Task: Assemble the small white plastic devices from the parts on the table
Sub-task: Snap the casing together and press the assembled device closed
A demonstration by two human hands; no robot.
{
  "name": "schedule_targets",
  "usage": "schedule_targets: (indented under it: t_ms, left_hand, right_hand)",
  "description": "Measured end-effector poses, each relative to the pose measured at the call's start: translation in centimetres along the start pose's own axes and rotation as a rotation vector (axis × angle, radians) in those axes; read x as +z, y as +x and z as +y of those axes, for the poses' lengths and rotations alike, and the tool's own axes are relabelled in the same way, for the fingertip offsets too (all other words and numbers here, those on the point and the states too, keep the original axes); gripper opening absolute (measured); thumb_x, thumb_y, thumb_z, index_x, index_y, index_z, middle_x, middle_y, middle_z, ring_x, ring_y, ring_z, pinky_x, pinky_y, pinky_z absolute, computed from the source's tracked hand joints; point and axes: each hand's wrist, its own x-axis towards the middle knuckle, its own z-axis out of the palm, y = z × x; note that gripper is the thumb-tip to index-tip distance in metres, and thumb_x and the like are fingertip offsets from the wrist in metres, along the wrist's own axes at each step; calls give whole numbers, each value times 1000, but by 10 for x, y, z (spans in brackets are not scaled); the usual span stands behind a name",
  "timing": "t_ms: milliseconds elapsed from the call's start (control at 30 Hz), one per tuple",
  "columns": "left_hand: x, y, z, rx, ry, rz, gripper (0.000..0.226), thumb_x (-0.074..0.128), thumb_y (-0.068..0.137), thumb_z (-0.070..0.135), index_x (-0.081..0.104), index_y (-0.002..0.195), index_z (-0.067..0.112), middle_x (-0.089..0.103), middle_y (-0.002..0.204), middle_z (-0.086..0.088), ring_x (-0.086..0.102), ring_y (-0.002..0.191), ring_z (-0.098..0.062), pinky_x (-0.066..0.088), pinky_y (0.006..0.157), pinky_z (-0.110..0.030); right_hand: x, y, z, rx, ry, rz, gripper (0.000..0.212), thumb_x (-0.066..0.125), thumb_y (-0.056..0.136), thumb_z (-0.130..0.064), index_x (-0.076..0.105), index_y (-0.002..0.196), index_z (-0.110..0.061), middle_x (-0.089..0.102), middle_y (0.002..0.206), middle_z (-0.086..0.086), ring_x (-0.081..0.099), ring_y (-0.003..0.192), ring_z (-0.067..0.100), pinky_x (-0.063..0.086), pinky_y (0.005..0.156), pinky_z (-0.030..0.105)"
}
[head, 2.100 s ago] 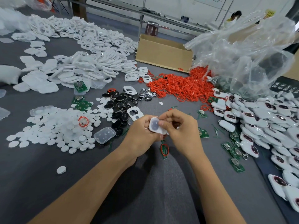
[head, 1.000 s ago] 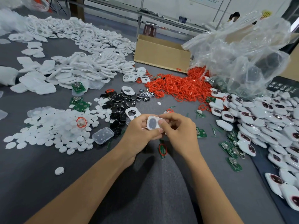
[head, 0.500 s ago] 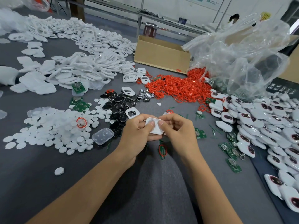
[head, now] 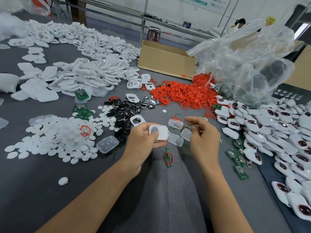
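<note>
The left hand (head: 143, 142) gripped a small, rounded white plastic device (head: 159, 132) with a grey oval button on its face. Its thumb lay across the near edge, and the device sat just above the grey table (head: 50, 190) at mid-view. The right hand (head: 204, 138) hung near it at three o'clock, not touching it. Its fingers (head: 191, 121) were loosely bent and blurred, with nothing visible between them. The casing looked closed, so the step was probably checking the snap-fit: squeeze evenly round the seam, feel for any gap, and press the button once. The device then belonged on the heap of finished white devices (head: 269, 128) farther out at three o'clock. The free hand could next take the clear plastic shell (head: 175, 140) just beside the device at four o'clock.
</note>
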Motion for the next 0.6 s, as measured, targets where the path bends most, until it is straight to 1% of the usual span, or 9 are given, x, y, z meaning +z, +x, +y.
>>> schedule_targets:
  t_ms: [67, 133, 200, 267, 300, 367, 433, 533, 600]
  left_hand:
    - [-1, -1, 1, -5, 0, -2, 14, 50, 95, -6, 62, 101, -1, 71, 100, -19, 73, 86, -27, 59, 68, -24]
    - [-1, -1, 2, -10, 0, -4, 15, 52, 93, -7, 62, 100, 1, 70, 101, -19, 72, 87, -28, 59, 68, -24]
    - [-1, -1, 2, -20, 4, -7, 17, 53, 91, -9, 62, 100, 2, 70, 101, -19, 72, 87, -28, 58, 67, -23]
    - [-1, -1, 3, -27, 9, -11, 19, 53, 90, -10, 62, 100, 3, 71, 101, -18, 73, 85, -27, 58, 67, -23]
    - [-1, -1, 3, -28, 13, -14, 19, 54, 90, -10, 62, 101, 3, 71, 101, -18, 73, 84, -27, 58, 67, -23]
    - [-2, -1, 2, -29, 15, -16, 19, 53, 90, -10, 62, 102, 3, 71, 101, -17, 73, 82, -26, 59, 68, -24]
    - [-2, 0, 1, -27, 14, -18, 20, 53, 90, -10, 63, 102, 3, 71, 100, -18, 73, 80, -26, 59, 69, -25]
    - [-2, 0, 0, -25, 28, -23, 19, 55, 90, -9, 63, 103, 3, 71, 99, -18, 74, 79, -26, 60, 70, -26]
    - [-3, 0, 0, -23, 32, -22, 19, 56, 90, -8, 63, 102, 4, 71, 99, -17, 74, 79, -26, 60, 70, -26]
  right_hand:
    - [-17, 4, 8, 18, -221, 76, 55, 43, 67, 17, 70, 102, -15, 70, 101, 5, 58, 89, 18, 44, 80, 26]
    - [-32, 9, 17, 88, -393, 71, 57, 45, 67, 13, 68, 111, -16, 68, 109, 8, 56, 100, 32, 46, 87, 36]
    - [-37, 13, 24, 154, -481, -57, 58, 46, 72, 10, 63, 122, -15, 65, 116, 14, 54, 104, 39, 46, 91, 43]
    - [-35, 12, 26, 184, -597, -226, 57, 47, 78, 6, 54, 132, -13, 60, 127, 16, 49, 114, 40, 43, 97, 45]
    - [-33, 11, 27, 191, -641, -281, 54, 49, 81, 3, 52, 133, -13, 58, 129, 15, 46, 119, 39, 41, 98, 44]
    - [-31, 10, 27, 205, -648, -305, 48, 55, 84, -2, 54, 130, -14, 59, 127, 14, 47, 120, 36, 41, 98, 42]
    - [-31, 9, 27, 207, -623, -254, 40, 61, 82, -6, 61, 122, -15, 62, 121, 14, 51, 116, 34, 42, 96, 40]
    - [-33, 10, 24, 192, -588, -151, 31, 69, 77, -8, 66, 106, -19, 62, 106, 11, 54, 103, 33, 44, 89, 40]
    - [-33, 11, 21, 172, -566, -102, 27, 71, 73, -7, 65, 94, -24, 61, 92, 4, 56, 97, 29, 45, 87, 42]
